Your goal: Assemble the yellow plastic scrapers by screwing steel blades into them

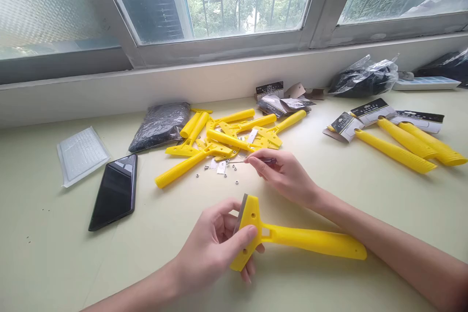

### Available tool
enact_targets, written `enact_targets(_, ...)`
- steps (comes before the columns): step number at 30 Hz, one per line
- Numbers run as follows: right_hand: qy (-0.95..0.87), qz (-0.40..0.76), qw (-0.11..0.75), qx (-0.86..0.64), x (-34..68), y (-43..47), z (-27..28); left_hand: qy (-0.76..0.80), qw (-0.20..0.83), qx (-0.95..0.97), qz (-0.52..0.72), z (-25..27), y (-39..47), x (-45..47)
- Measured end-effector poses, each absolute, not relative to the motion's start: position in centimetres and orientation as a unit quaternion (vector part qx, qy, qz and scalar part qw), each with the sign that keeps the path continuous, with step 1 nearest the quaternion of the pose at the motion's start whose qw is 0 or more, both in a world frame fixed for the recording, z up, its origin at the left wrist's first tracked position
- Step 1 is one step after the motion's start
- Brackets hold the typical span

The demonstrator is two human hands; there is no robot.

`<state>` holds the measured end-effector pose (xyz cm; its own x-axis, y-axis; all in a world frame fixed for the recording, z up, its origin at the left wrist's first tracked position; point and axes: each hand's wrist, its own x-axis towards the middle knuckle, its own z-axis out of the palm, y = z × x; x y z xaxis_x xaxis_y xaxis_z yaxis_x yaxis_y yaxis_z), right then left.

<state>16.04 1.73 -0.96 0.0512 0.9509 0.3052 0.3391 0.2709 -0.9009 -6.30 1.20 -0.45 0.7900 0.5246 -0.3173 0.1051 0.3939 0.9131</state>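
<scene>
My left hand (215,243) grips the head of a yellow scraper (310,241), thumb on the face and fingers behind. A dark blade edge shows along the head's left side, and its long handle points right. In my right hand (283,173) is a thin screwdriver (268,160) with a dark handle, pinched between thumb and fingers. Its slim shaft reaches left to the small screws and nuts (234,168) scattered on the table. Just behind them lies a pile of yellow scraper parts (234,139), handles and heads overlapping.
A black phone (113,192) and a clear plastic pack (83,156) lie at left. Behind stand a dark wrapped bag (161,126) and a heap of cardboard tags (283,102). Several carded yellow scrapers (397,148) rest at right, near a plastic bag (365,78) by the window.
</scene>
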Motion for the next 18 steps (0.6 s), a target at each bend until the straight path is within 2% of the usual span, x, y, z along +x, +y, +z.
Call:
enact_targets(12,-0.574,0.303,0.574,-0.498,20.4,-0.7,2.2,0.295,0.800,0.505,0.134,-0.1,2.0,-5.9)
enact_targets(18,-0.580,0.371,0.545,-0.479,18.6,-1.0,1.9,0.291,0.804,0.500,0.138,-0.1,2.1,-5.9)
